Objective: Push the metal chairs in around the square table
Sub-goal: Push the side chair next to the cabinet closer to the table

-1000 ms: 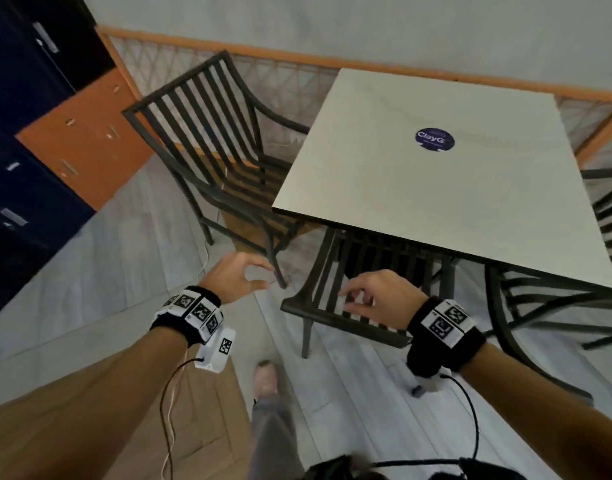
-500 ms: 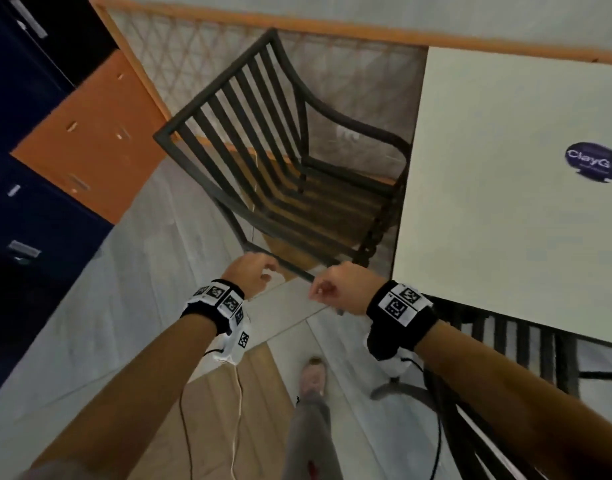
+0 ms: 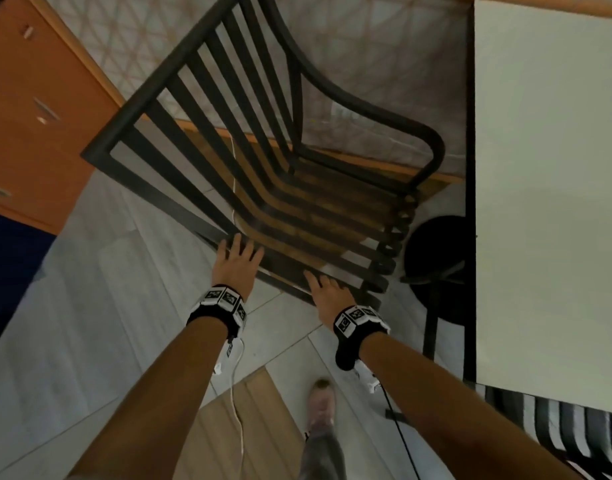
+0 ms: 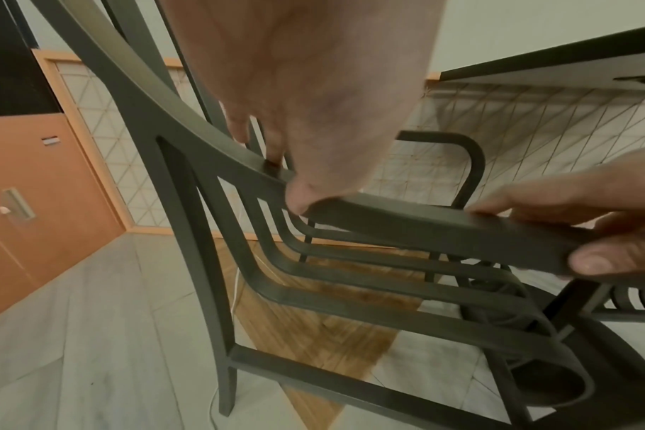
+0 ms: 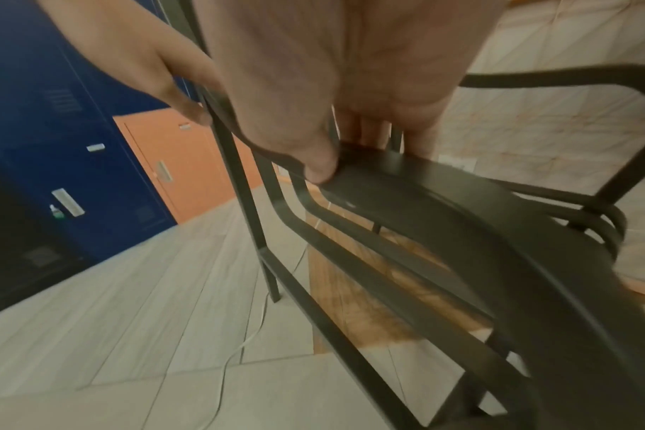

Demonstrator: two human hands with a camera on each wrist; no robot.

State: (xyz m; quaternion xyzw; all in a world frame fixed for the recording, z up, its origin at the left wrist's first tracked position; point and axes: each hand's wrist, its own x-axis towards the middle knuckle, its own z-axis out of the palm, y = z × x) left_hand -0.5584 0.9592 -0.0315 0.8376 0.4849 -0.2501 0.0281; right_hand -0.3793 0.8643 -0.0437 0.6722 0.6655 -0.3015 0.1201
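Observation:
A dark metal slatted chair (image 3: 148, 90) stands left of the white square table (image 3: 546, 168), its seat front toward the table edge. Both hands hold its near armrest (image 4: 442, 229). My left hand (image 3: 237, 265) is at the end near the backrest, fingers over the top and thumb on the near side (image 4: 288, 177). My right hand (image 3: 327, 294) grips the same armrest (image 5: 424, 186) closer to the table, thumb against its near edge (image 5: 354, 155). A second slatted chair (image 3: 574, 434) sits tucked under the table's near side.
The table's black round base (image 3: 436, 251) stands just beyond the chair's front. Orange cabinets (image 3: 38, 116) and dark blue lockers (image 5: 56, 145) line the left. A white cable (image 3: 237, 403) trails over the floor by my foot (image 3: 320, 403). A patterned wall runs behind the chair.
My view swung left from the tucked-in chair to this one. Both hands, curled and just short of the armrest half a second ago, now lie on it and hold it.

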